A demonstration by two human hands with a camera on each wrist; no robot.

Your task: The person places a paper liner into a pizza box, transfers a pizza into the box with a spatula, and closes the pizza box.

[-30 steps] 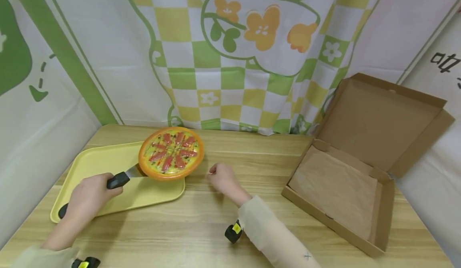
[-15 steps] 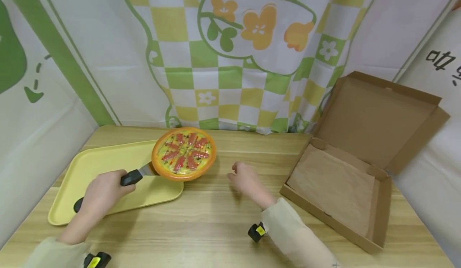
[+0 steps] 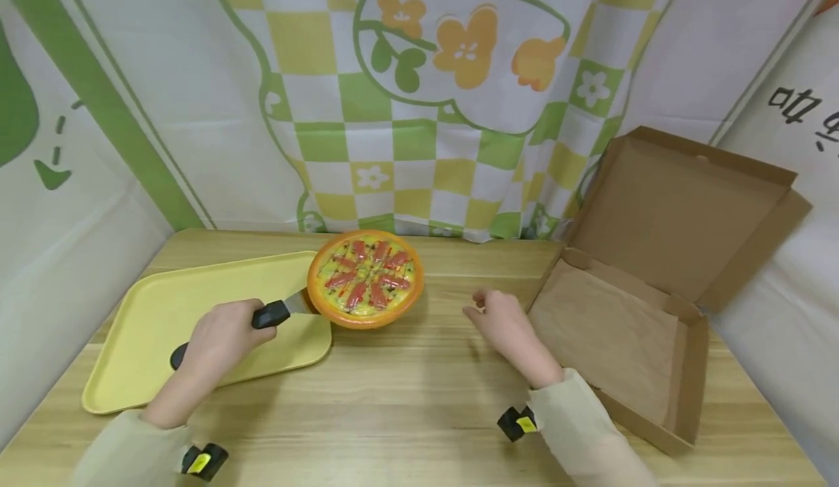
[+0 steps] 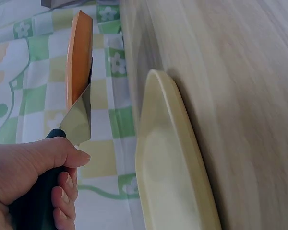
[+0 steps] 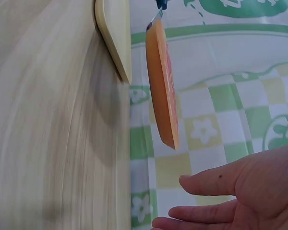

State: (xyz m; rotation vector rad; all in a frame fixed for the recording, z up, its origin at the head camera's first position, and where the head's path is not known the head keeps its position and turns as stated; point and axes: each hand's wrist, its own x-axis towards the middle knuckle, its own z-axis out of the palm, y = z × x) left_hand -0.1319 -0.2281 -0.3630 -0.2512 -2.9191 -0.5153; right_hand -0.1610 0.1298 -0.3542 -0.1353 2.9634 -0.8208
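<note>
My left hand grips the black handle of a pizza server, its thumb lying along the top and its fingers wrapped round. On the metal blade rests a whole toy-like pizza with an orange crust and red strips, raised above the table beyond the right end of the yellow tray. The wrist views show the pizza edge-on, apart from the table. Holding nothing, my right hand hovers between the pizza and the cardboard pizza box. In the right wrist view its fingers are loosely extended.
The box stands on the right of the wooden table, lid raised and brown paper lining its base. A checked, flowered curtain hangs behind the table's back edge. White and green cloth walls close off both sides.
My left hand has carried the pizza on the server rightward, from over the tray to beyond its right end. The right hand has moved right too, towards the box.
</note>
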